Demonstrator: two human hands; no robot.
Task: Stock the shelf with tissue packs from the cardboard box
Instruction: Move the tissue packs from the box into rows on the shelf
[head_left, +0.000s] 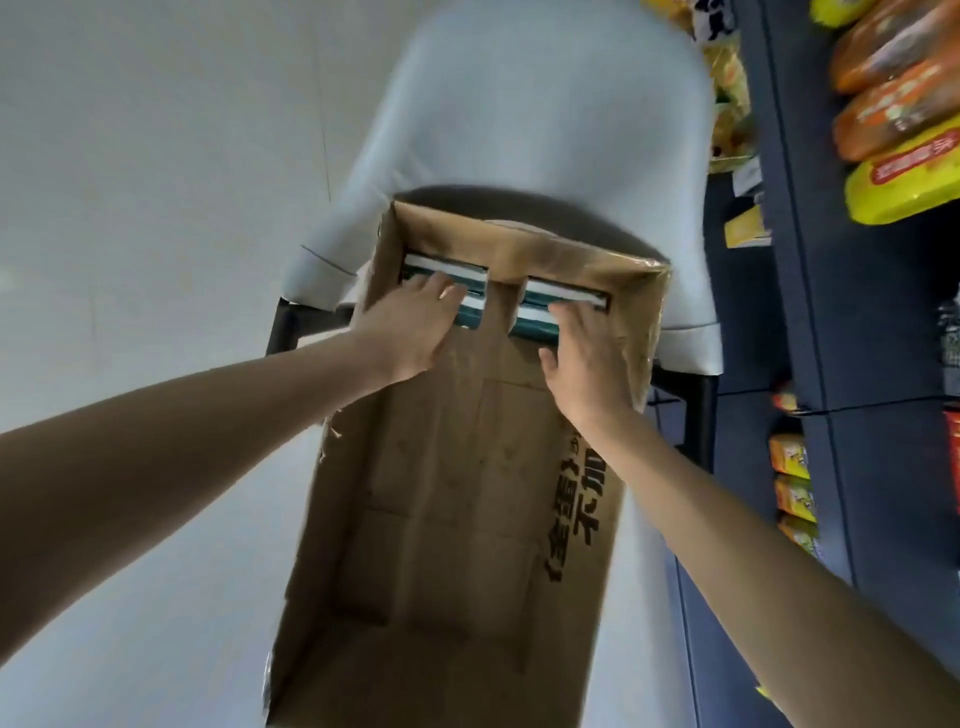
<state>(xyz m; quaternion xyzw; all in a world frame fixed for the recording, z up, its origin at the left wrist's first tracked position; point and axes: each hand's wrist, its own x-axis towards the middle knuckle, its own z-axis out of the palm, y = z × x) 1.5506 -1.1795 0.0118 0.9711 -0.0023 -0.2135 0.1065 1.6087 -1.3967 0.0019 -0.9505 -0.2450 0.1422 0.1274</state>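
2 hands (410, 332) (587, 358) on boxed tissue packs (545, 306)

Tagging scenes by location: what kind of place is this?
Likely a small shop aisle: dark shelving on the right holds packaged goods, and both hands reach into a nearly empty cardboard box resting on a chair.

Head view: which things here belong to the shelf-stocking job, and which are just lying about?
Job:
- cardboard box
- left tissue pack
- right tissue pack
- left hand, on the left pack
- right hand, on the right pack
- shelf

Lying about:
- grey chair under the box
- snack bags
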